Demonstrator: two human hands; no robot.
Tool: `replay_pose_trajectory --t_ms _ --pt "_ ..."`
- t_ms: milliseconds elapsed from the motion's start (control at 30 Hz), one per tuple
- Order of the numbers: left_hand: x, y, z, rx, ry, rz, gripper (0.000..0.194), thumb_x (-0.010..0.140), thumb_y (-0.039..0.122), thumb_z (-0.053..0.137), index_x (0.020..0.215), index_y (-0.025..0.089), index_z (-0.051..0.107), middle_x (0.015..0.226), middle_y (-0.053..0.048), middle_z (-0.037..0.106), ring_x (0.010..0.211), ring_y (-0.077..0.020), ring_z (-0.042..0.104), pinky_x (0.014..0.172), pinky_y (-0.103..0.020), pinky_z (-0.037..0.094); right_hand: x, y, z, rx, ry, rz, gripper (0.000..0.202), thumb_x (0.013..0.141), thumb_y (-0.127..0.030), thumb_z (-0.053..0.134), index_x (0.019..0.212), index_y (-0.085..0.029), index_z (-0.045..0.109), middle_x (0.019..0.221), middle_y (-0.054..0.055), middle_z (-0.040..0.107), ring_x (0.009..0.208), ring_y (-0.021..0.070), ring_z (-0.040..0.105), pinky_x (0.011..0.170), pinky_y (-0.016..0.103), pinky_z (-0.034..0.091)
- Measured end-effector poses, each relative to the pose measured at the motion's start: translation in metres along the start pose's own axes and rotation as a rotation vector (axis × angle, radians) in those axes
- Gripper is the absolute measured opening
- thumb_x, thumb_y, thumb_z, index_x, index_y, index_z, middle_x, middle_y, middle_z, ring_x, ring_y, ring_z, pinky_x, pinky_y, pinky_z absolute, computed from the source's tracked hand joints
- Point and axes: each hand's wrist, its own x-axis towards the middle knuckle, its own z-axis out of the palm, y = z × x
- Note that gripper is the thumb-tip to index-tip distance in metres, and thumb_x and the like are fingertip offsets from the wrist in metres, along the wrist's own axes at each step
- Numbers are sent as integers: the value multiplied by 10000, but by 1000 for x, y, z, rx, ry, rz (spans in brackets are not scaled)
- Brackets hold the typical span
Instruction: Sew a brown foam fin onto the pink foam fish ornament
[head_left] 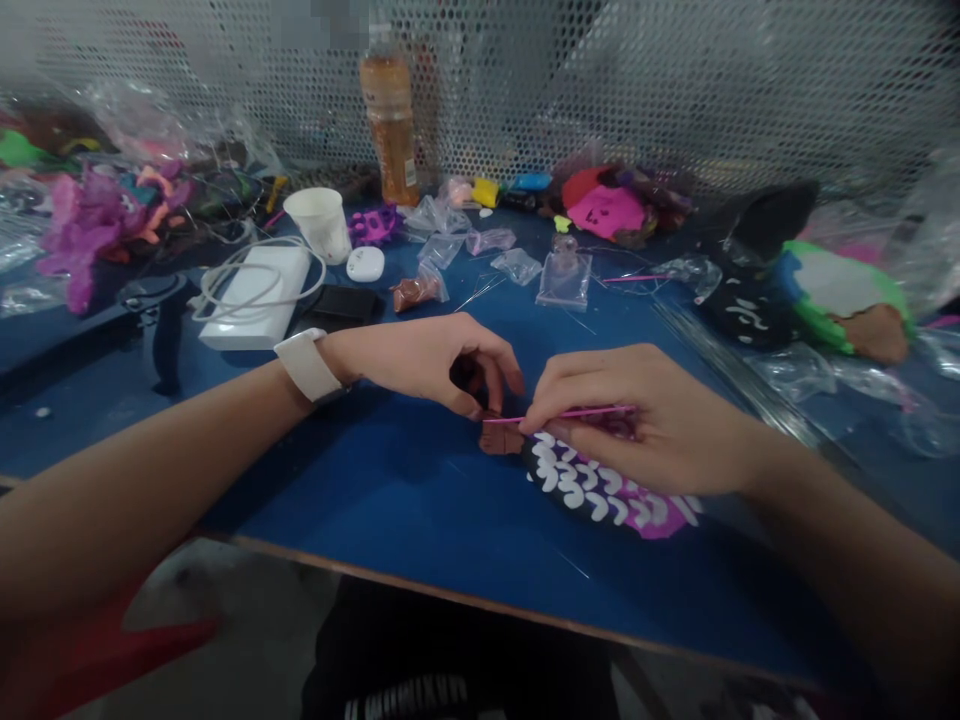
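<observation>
In the head view, a brown clay piece (501,438) with grooves across it sits at the end of a black and purple clay figure (654,515) covered with rows of curved white pieces. My left hand (439,360), with a pale band at the wrist, has its curled thumb and fingers at the brown clay's far left edge. Pinched in my right hand (637,410) is a thin pink stick (504,420), its tip lying over the brown clay. That same hand rests above the clay figure and hides its upper part.
Behind my hands lie a white box (259,300) with a coiled cable, a paper cup (319,222), a drink bottle (390,130) and small plastic bags (517,265). Thin wires (739,380) and a green-edged clay piece (847,290) are at right. A perforated metal panel (510,90) stands behind.
</observation>
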Motion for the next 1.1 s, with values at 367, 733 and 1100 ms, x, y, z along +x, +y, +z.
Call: replay_pose_trajectory --t_ms 367,733,1100 --pt "0 1 0 -9 0 -11 391 830 103 768 1204 208 723 1070 -67 795 932 -166 763 798 -227 589 1 0 0 -3 -11 22 248 913 -96 604 1036 -222 778 957 30 752 755 136 684 662 255 497" --pt "0 1 0 -15 -1 4 400 823 102 783 1207 196 718 1037 -66 797 911 -161 763 788 -214 575 -2 1 -2 12 -4 19 252 890 -77 615 1017 -220 779 935 29 748 752 148 678 684 271 499" --pt "0 1 0 7 5 2 378 842 111 773 1206 200 719 1047 -62 800 916 -159 764 788 -213 572 -2 4 -1 -5 -17 11 260 889 -57 601 990 -213 783 930 24 739 729 127 654 675 258 479"
